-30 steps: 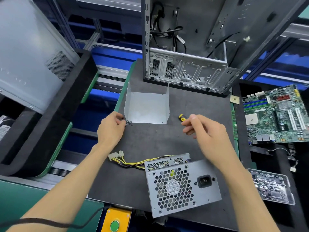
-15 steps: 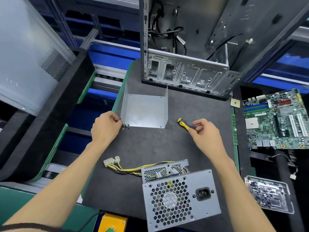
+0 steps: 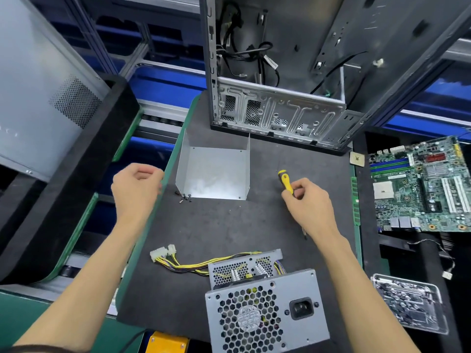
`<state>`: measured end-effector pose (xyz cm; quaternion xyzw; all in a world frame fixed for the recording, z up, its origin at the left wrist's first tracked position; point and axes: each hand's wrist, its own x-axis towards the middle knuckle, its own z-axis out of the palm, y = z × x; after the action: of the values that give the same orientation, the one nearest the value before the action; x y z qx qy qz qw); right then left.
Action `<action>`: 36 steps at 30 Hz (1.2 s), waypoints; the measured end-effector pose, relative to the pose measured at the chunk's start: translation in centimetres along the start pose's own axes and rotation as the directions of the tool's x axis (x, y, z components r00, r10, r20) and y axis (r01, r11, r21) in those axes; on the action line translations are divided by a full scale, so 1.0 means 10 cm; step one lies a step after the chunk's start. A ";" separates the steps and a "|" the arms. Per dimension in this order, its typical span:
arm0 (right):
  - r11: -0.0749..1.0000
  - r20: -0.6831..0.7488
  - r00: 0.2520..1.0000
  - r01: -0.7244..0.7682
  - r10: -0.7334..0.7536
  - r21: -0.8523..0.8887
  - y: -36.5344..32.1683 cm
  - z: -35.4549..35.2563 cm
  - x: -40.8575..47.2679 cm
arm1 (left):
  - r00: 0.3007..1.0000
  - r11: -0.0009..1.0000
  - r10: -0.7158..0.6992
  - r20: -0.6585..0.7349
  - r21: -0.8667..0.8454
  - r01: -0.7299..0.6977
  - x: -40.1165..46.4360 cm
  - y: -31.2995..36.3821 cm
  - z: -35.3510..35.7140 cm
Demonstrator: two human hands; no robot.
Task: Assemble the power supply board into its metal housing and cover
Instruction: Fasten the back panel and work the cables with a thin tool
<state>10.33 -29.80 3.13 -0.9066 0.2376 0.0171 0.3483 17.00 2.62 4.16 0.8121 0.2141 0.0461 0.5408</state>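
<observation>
We held the yellow-handled screwdriver [image 3: 286, 182] in our right hand [image 3: 309, 205], fingers wrapped, presumably for the small dark screws [image 3: 184, 198] beside the bent sheet-metal cover [image 3: 214, 171]; left hand [image 3: 136, 189] curled, contents unclear.

We see the grey perforated power supply housing [image 3: 265, 312] lying nearest us, the bent bare-metal cover [image 3: 214, 171] open-side up beyond it.

The left hand [image 3: 136, 191] is motion-blurred, so whatever its curled fingers pinch cannot be told. The right hand [image 3: 309, 207] hides most of the screwdriver [image 3: 286, 181]. The picture's bottom edge cuts off the housing [image 3: 265, 312].
</observation>
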 end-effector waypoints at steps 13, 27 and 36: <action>0.771 0.086 0.994 -0.103 0.063 0.629 -0.53 -0.50 -0.22 | 0.865 0.940 0.098 0.492 -0.332 0.082 -0.65 0.74 0.25; 0.245 -0.008 0.997 0.026 -0.074 0.969 -0.70 -0.88 -0.83 | 0.615 0.788 0.145 0.775 -0.467 0.402 -1.29 0.94 0.21; 0.242 -0.120 0.991 0.133 -0.065 0.961 -0.78 -0.92 -1.14 | 0.631 0.751 0.160 0.759 -0.508 0.422 -1.47 0.96 -0.04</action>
<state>2.42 -25.88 17.15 -0.5163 0.1502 -0.1788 0.8240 6.48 -5.96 15.23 0.4946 -0.0020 -0.2733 0.8250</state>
